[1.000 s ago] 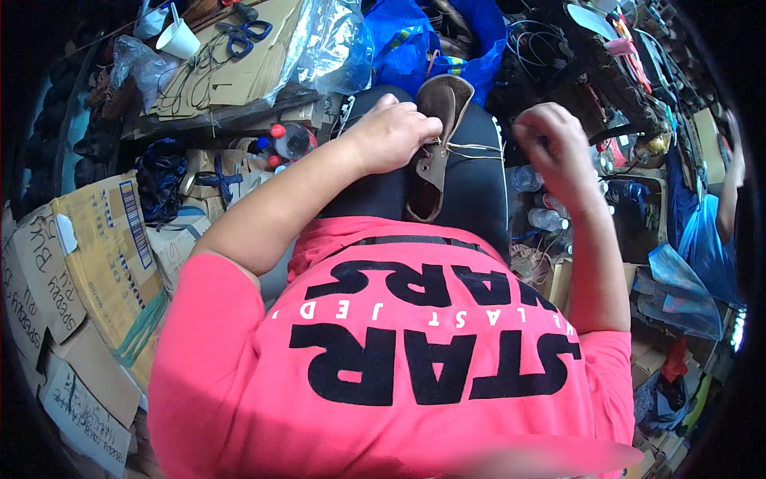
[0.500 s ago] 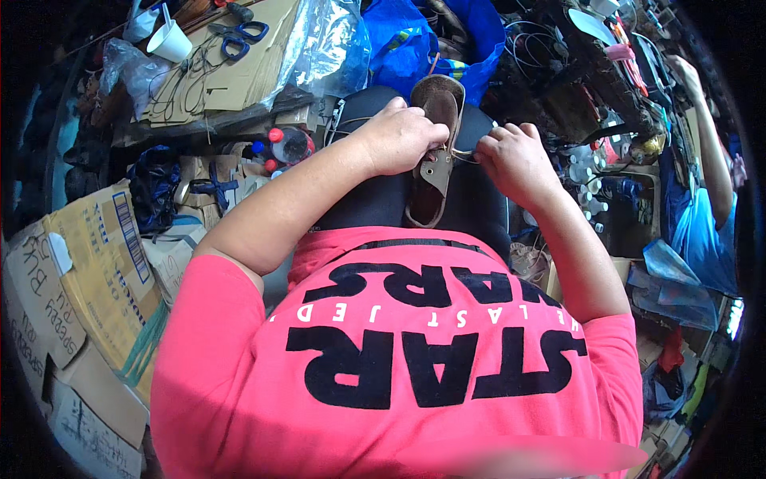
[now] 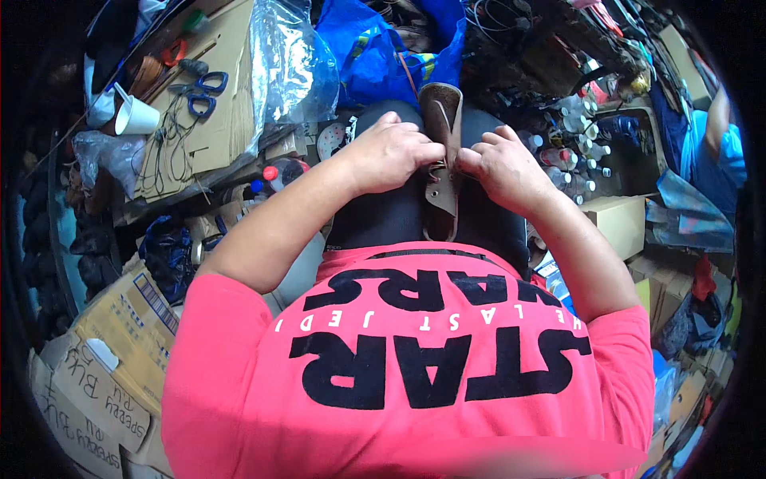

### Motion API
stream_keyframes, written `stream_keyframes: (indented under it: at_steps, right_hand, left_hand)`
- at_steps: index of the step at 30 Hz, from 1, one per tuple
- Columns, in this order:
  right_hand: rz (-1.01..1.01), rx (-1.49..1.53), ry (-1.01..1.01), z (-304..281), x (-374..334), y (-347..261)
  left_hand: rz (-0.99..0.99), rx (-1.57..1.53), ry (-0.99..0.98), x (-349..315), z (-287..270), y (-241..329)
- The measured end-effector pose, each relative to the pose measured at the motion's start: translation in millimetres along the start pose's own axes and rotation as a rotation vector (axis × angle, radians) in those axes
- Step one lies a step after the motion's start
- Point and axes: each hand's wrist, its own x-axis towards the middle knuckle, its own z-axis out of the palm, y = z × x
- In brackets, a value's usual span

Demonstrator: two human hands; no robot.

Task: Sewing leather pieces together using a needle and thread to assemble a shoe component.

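While a white cup (image 3: 137, 120) stands at the upper left of the frame, blue-handled scissors (image 3: 194, 91) lie just right of it on stacked cardboard sheets (image 3: 231, 104), a flat spot that probably suits them. Nearer the centre, the left hand (image 3: 392, 156) bends over the wearer's dark trousers (image 3: 379, 211), its fingertips pinching the shoe by its lacing; whether they grip lace or leather is hidden. The brown shoe (image 3: 444, 185) lies at upper centre, lengthwise in the lap between the thighs, which likely serve as a bench and stop it rolling, with its row of eyelets turned up for the fingers. Right of it, the right hand (image 3: 507, 172) is curled, thumb side against the shoe, perhaps to brace it; I cannot tell whether it grasps a lace. Farther right, small bottles (image 3: 562, 158) cluster together, apparently kept out of the elbows' way.
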Motion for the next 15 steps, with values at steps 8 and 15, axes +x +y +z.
stream_keyframes:
  at_steps: [8,15]
  right_hand:
    - [0.577,0.308,0.175,21,-121,81]
    - [0.046,1.935,0.793,18,-72,93]
  left_hand:
    - [-0.680,-0.213,0.273,-130,-73,-59]
    - [-0.113,-1.187,0.695,-84,-119,5]
